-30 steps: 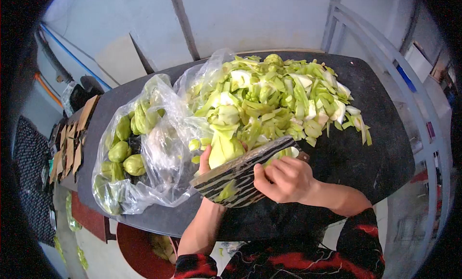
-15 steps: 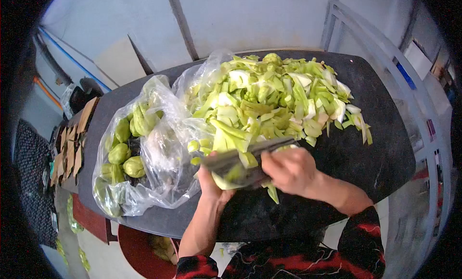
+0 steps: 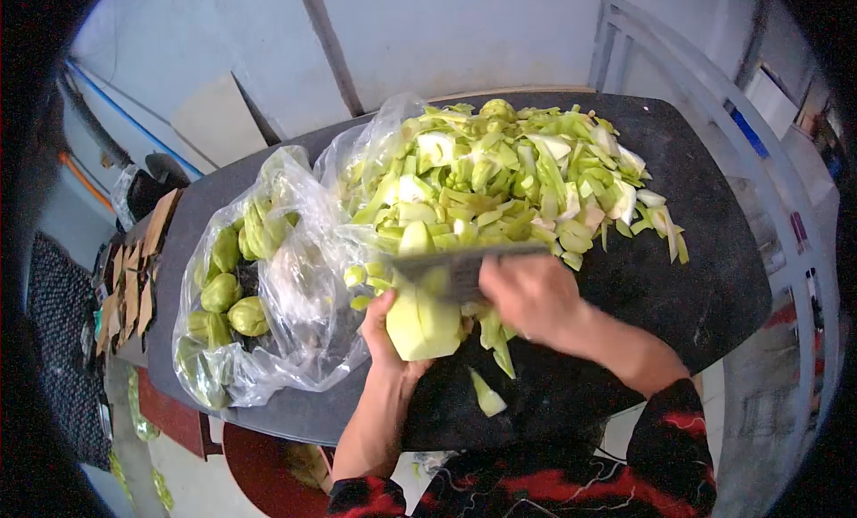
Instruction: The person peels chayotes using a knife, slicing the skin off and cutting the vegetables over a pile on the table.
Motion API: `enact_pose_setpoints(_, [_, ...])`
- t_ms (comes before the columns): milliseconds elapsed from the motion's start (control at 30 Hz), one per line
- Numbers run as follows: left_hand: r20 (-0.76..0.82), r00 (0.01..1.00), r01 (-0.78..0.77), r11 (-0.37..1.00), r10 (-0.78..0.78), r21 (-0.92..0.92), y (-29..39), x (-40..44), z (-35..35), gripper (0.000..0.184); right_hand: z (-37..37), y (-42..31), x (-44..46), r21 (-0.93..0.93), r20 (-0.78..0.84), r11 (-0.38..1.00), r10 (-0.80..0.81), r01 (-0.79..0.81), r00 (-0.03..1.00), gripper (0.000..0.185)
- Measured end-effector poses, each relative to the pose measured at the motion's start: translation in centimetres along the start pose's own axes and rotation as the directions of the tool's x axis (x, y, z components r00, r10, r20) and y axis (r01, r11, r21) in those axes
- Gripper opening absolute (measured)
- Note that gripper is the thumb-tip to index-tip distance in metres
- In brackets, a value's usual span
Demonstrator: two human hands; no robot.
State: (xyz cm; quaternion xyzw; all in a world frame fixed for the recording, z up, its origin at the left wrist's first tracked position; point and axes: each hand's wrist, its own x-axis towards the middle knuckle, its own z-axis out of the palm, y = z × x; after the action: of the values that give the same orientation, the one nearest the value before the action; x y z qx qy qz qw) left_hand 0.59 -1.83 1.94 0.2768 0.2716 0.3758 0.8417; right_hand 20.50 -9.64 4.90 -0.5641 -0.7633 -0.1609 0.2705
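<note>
In the head view my left hand point(image 3: 382, 341) grips a pale, mostly peeled chayote point(image 3: 421, 329) from its left side and below. My right hand point(image 3: 534, 296) is closed round the handle of a broad-bladed cleaver point(image 3: 460, 270), blurred by motion; its blade lies across the chayote's upper part. Beyond the blade spreads a big heap of green and white peelings point(image 3: 500, 179). Below my right hand a loose sliver of peel point(image 3: 486, 395) rests on the dark table point(image 3: 571, 402).
A clear plastic bag point(image 3: 308, 348) with several whole chayotes point(image 3: 221, 293) sits on the left. Under the table's front edge stands a red bucket point(image 3: 254, 469). Grey metal rails point(image 3: 714, 80) run along the right, and a pale wall point(image 3: 464, 36) rises behind.
The cleaver has moved up and away from me, uncovering more of the chayote, now held more upright. A peel sliver has newly landed on the table below my hands.
</note>
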Motion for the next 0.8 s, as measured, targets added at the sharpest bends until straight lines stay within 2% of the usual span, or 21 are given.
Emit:
enact_pose_setpoints(33, [0.183, 0.982, 0.059, 0.994, -0.041, -0.094, -0.3, 0.1, 0.2, 0.070, 1.6, 2.3, 0.0, -0.012, 0.055, 0.992, 0.122, -0.122, 0.991, 0.007])
enact_pose_setpoints(67, [0.218, 0.975, 0.066, 0.995, -0.048, -0.075, -0.4, -0.1, 0.8, 0.070, 2.5, 3.9, 0.1, -0.061, 0.032, 0.973, 0.225, -0.223, 0.974, 0.007])
enact_pose_setpoints(133, [0.342, 0.939, 0.055, 0.995, -0.022, -0.087, -0.6, 0.0, 0.8, 0.069, 2.0, 4.7, 0.1, -0.031, -0.034, 0.976, 0.214, -0.215, 0.976, 0.006])
enact_pose_setpoints(167, [0.344, 0.939, 0.050, 0.994, -0.015, -0.093, -0.4, 0.2, 0.7, 0.069, 1.9, 4.5, -0.1, -0.034, -0.032, 0.977, 0.208, -0.209, 0.978, 0.006])
enact_pose_setpoints(233, [0.240, 0.970, 0.084, 0.985, -0.046, -0.148, -0.2, 0.3, -0.2, 0.068, 0.3, 2.4, 0.0, 0.076, -0.015, 0.981, 0.180, -0.178, 0.984, 0.006])
enact_pose_setpoints(267, [0.233, 0.971, 0.086, 0.985, -0.050, -0.148, -0.5, 0.4, -0.6, 0.068, -1.0, 1.1, 0.2, 0.086, 0.007, 0.990, 0.109, -0.109, 0.994, 0.005])
enact_pose_setpoints(333, [0.039, 0.999, -0.026, 0.986, 0.033, -0.164, -0.8, 0.8, -0.9, 0.069, -1.5, -0.6, -0.2, 0.137, -0.037, 0.989, -0.050, 0.055, 0.998, 0.008])
enact_pose_setpoints(400, [0.054, 0.998, -0.003, 0.989, 0.012, -0.150, -0.6, 0.8, -0.6, 0.072, -2.1, -2.0, -0.3, 0.077, -0.121, 0.983, -0.160, 0.169, 0.980, 0.009])
enact_pose_setpoints(433, [-0.030, 0.999, -0.023, 0.981, 0.018, -0.192, -0.8, 0.5, -0.4, 0.071, -2.3, -2.0, -0.4, 0.003, -0.084, 0.984, -0.178, 0.179, 0.981, 0.012])
enact_pose_setpoints(467, [-0.115, 0.993, -0.043, 0.972, 0.017, -0.232, -0.9, -0.1, 0.1, 0.070, -1.5, -1.1, -0.3, -0.059, -0.052, 0.992, -0.113, 0.110, 0.992, 0.009])
enact_pose_setpoints(500, [0.047, 0.999, 0.020, 1.000, -0.020, 0.012, -0.1, -0.4, 0.1, 0.070, 0.3, 1.2, 0.1, -0.055, -0.033, 0.998, -0.002, 0.000, 0.999, 0.007])
enact_pose_setpoints(533, [0.227, 0.973, 0.075, 0.992, -0.050, -0.103, -0.3, -0.2, 0.9, 0.070, 1.8, 2.8, 0.2, -0.055, -0.017, 0.992, 0.114, -0.115, 0.993, 0.006])
enact_pose_setpoints(633, [0.275, 0.961, 0.054, 0.996, -0.031, -0.075, -0.2, 0.0, 1.1, 0.071, 2.4, 4.5, 0.1, -0.001, -0.107, 0.988, 0.156, -0.157, 0.982, 0.004])
enact_pose_setpoints(667, [0.226, 0.974, 0.053, 0.993, -0.028, -0.104, 0.0, 0.0, 1.0, 0.072, 2.1, 4.1, 0.0, -0.004, -0.103, 0.988, 0.150, -0.151, 0.983, 0.004])
enact_pose_setpoints(733, [0.158, 0.987, 0.055, 0.989, -0.033, -0.138, -0.4, -0.2, 0.5, 0.073, -0.1, 1.4, 0.0, 0.091, -0.063, 0.996, 0.021, -0.015, 0.998, 0.006])
enact_pose_setpoints(800, [-0.132, 0.990, -0.079, 0.958, 0.043, -0.275, -1.1, 0.1, -0.3, 0.073, -2.2, -1.2, 0.0, 0.132, -0.026, 0.987, -0.087, 0.090, 0.996, 0.009])
